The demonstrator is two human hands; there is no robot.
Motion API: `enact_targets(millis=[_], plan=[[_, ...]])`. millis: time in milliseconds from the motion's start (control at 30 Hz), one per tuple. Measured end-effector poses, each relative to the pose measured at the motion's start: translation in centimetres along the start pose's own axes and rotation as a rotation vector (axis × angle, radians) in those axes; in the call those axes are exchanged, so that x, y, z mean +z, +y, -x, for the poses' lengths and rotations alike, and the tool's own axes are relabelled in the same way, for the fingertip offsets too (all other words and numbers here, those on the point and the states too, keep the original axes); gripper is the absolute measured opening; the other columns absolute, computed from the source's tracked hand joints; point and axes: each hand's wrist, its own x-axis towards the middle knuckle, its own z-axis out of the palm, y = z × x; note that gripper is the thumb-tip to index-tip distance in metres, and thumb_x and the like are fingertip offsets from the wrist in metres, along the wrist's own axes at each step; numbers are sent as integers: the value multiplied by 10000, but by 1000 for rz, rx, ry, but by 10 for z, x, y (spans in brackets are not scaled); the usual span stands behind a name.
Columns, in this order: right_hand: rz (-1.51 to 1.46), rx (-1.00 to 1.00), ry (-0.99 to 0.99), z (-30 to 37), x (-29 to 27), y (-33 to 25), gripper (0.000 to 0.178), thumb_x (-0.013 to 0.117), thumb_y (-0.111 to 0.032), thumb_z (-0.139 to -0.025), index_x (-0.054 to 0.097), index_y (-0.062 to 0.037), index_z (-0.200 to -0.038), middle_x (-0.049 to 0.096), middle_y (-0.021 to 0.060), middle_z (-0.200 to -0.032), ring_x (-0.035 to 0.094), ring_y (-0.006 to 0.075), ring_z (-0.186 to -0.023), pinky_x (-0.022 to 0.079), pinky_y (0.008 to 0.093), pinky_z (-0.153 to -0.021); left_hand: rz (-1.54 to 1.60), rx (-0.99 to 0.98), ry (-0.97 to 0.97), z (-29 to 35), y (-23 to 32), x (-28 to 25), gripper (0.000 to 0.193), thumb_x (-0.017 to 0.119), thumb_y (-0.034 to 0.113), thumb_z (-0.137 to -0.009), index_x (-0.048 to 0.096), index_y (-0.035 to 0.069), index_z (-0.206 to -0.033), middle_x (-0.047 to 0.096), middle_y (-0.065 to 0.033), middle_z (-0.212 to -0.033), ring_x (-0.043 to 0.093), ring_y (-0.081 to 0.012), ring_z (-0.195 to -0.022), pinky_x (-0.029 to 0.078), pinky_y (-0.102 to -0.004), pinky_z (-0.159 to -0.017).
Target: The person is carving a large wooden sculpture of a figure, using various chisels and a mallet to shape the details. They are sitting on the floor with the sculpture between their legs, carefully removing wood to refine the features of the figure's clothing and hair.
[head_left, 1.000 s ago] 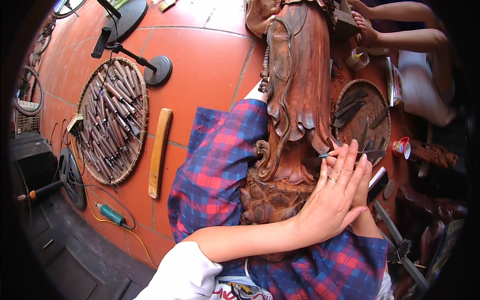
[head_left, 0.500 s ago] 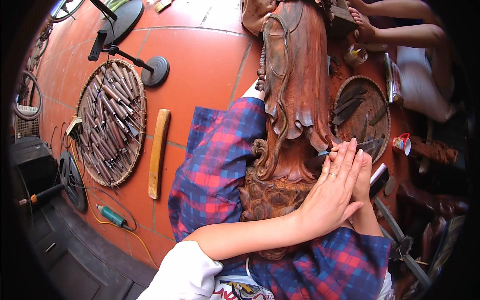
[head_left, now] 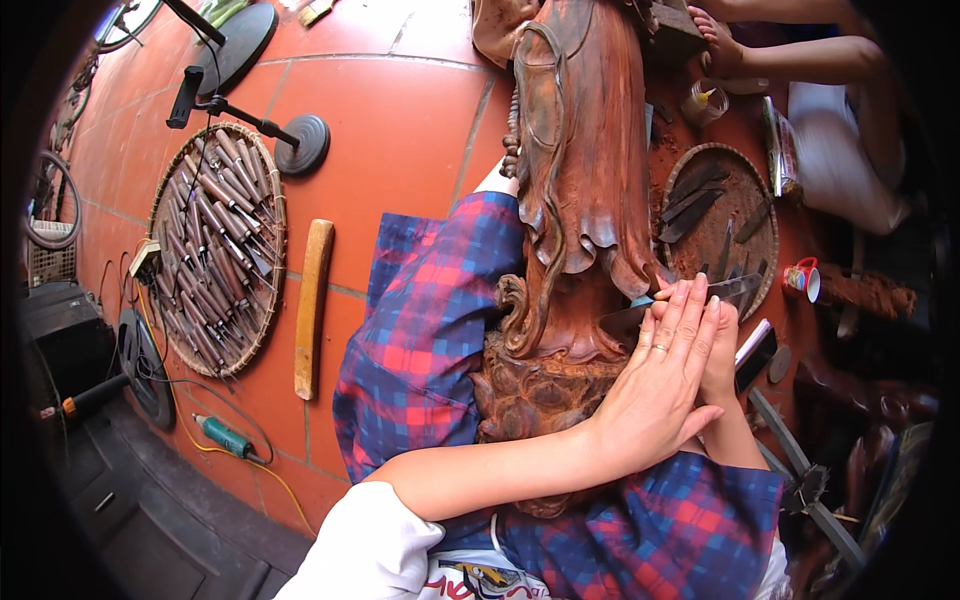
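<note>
A carved reddish-brown wooden statue (head_left: pixel 600 160) with flowing robes lies across my lap, its scaly, lotus-like base (head_left: pixel 540 395) toward me. My left hand (head_left: pixel 665 365), a ring on one finger, reaches across the base with fingers stretched out flat. It lies over my right hand (head_left: pixel 722 350), which is mostly covered and closed around a flat metal blade (head_left: pixel 738 284). A bit of blue shows on the blade by the fingertips. Its dark tip touches or nearly touches the narrow part of the carving between robe hem and base.
On the left are a wicker tray (head_left: pixel 275 300) of wood-handled carving chisels, a wooden bar (head_left: pixel 313 310), a green power tool (head_left: pixel 224 436) and round-based stands (head_left: pixel 302 145). At right, a basket (head_left: pixel 745 165) holds blades and sawdust, near a red cup (head_left: pixel 802 280). Another person's legs (head_left: pixel 810 60) are at upper right.
The view has shifted slightly, moving the statue and floor things a little left. More of the blade shows beyond my right hand. My hands keep the same overlapping hold.
</note>
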Motion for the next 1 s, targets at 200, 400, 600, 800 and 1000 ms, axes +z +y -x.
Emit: enact_targets(millis=[200, 400, 600, 800, 1000], plan=[[-95, 27, -57, 5, -9, 2, 187, 587, -106, -871, 706, 34, -905, 678, 130, -959, 643, 241, -950, 394, 434, -1045, -15, -6, -22, 6, 13, -1, 961, 695, 323, -780, 135, -133, -1413, 49, -354, -1478, 52, -489, -1392, 145, -524, -1124], [-13, -134, -154, 0, -13, 9, 221, 581, -126, -891, 701, 59, -901, 695, 126, -891, 627, 250, -1023, 468, 369, -946, -26, 5, -39, 10, 20, -2, 998, 708, 338, -764, 118, -135, -1415, 30, -365, -1475, 36, -505, -1386, 144, -523, -1124], [183, -122, -115, 0, 0, -5, 242, 586, -153, -901, 701, 59, -924, 699, 111, -886, 653, 154, -832, 530, 283, -747, -29, -3, 4, 3, 14, -7, 1055, 717, 370, -750, 80, -149, -1412, 0, -380, -1469, 27, -522, -1378, 143, -515, -1125], [172, -36, -126, -5, 2, -14, 237, 587, -146, -905, 695, 65, -916, 702, 127, -888, 655, 139, -780, 531, 260, -711, 1, 3, 58, 0, 7, -8, 1090, 730, 393, -730, 74, -144, -1415, 3, -381, -1468, 22, -523, -1377, 142, -505, -1126], [77, -59, -159, -6, -9, -3, 249, 568, -150, -916, 688, 68, -925, 699, 136, -858, 661, 163, -845, 466, 345, -951, 68, 16, 18, 4, 11, -7, 1064, 723, 379, -741, 85, -141, -1415, 28, -373, -1469, 38, -516, -1379, 143, -514, -1127]])
